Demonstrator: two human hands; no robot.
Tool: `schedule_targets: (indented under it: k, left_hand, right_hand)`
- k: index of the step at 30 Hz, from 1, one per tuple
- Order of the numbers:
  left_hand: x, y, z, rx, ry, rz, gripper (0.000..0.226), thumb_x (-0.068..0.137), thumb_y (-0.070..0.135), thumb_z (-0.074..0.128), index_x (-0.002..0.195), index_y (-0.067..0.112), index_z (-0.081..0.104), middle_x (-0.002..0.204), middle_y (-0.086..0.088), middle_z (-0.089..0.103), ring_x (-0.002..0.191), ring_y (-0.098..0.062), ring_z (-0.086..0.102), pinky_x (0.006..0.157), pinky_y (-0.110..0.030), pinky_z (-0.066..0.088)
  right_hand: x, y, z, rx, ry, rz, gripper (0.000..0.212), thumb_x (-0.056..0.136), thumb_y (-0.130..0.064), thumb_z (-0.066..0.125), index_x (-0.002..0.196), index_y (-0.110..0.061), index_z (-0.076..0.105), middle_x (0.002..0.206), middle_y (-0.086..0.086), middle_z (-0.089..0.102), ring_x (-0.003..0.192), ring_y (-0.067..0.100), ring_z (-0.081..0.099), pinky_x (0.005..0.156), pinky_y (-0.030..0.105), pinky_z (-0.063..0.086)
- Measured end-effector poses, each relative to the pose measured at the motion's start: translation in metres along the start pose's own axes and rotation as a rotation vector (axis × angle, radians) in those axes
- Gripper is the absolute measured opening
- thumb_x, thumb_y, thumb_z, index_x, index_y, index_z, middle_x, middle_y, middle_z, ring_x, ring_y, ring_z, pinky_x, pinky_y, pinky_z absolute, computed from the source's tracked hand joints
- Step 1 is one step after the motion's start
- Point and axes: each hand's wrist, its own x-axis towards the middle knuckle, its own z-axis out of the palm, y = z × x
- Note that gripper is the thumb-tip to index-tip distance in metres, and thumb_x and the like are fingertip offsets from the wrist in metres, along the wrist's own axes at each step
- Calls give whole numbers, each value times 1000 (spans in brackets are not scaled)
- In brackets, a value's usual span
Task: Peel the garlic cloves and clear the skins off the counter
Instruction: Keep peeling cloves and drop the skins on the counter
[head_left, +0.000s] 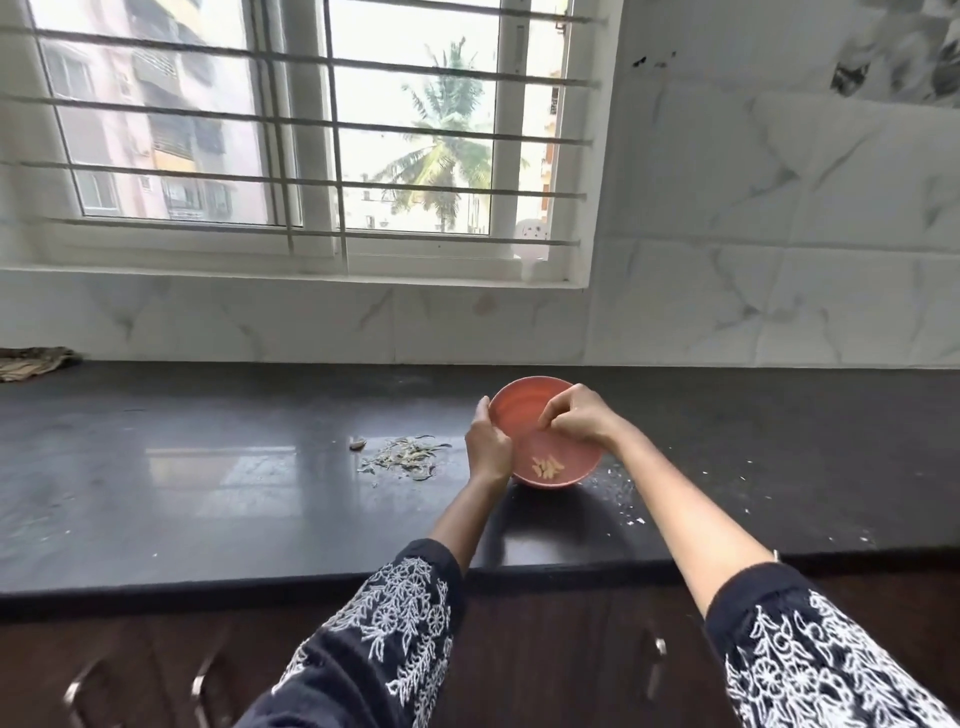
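Peeled pale garlic cloves (546, 466) lie in the round terracotta-pink bowl (524, 402), which the left hand (487, 441) grips by its rim. The right hand (579, 418) hovers over it with curled fingers (whether they hold anything, I cannot tell). Left of the bowl, a papery skin pile (408, 455) and white flecks remain on the black stone counter (208, 467).

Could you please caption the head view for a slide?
Left hand tilts pink bowl of garlic cloves; skins litter counter.

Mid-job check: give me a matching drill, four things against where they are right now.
Things:
1. peeled cloves
2. skin pile
3. left hand
4. cloth

Places:
A. far left end of the counter
B. gripping the bowl's left rim
C. on the counter, left of the bowl
D. inside the bowl

Pairs: 1-D, 2-C, 3-B, 4-A
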Motion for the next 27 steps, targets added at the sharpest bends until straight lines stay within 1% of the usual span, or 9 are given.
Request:
schedule_targets:
  k: [4,7,11,13,15,19,21,24,27]
  left_hand:
    - [10,2,2,45,-86,-137,52,86,-9,31,139,-4,31,130,-23,50,119,-34,49,94,-30,37]
    - [18,6,3,47,-173,-257,55,86,-4,37,140,-7,26,134,-24,47,122,-35,46,101,-37,39]
    - [25,9,-6,72,-225,-320,42,95,16,41,130,-8,37,131,-22,48,121,-34,46,96,-35,39]
    - [31,4,-15,84,-217,-294,42,98,26,39,125,-6,43,129,-20,50,119,-33,47,94,-34,38]
    - [39,-7,-30,122,-167,-228,41,98,27,40,123,-5,48,127,-19,53,117,-32,49,93,-33,38]
    - [49,-42,-67,269,-88,-76,29,93,8,44,118,1,58,118,-16,63,112,-30,57,91,-30,41]
    - [51,-59,-88,350,-60,-22,32,89,-2,42,113,2,62,115,-14,65,111,-28,58,92,-28,42]
    - [62,-83,-119,515,18,-10,46,83,-11,39,117,9,62,122,-11,62,117,-27,52,96,-31,41]
    - [69,-103,-136,737,-13,-64,38,94,7,44,128,18,54,130,-10,54,120,-29,44,98,-32,35]
  right_hand:
    - [2,-1,5,24,9,5,32,75,5,50,77,-17,73,84,0,64,82,10,55,61,14,41]
    - [7,-1,13,13,41,2,29,77,1,50,82,-14,74,86,3,67,82,12,57,70,20,45]
    - [16,-1,22,-46,107,25,24,77,-6,55,80,-22,71,90,6,70,87,18,63,81,29,51]
    - [19,-4,25,-54,171,8,24,78,-4,54,86,-18,72,92,8,71,89,21,64,80,28,49]
    - [21,-13,29,-51,254,-40,25,81,-3,52,91,-14,72,95,8,71,92,23,64,78,25,45]
    - [27,-38,46,57,324,-174,22,84,-3,50,94,-10,70,91,9,72,87,22,65,81,26,45]
    - [30,-53,57,120,344,-244,19,84,-3,54,95,-8,69,85,10,72,81,21,65,77,26,45]
    - [38,-77,80,127,235,-307,18,83,-3,60,98,-7,70,82,9,69,68,16,60,72,24,46]
    - [45,-85,106,-38,-93,-262,34,80,-15,71,113,-10,65,101,12,66,78,13,54,75,23,45]
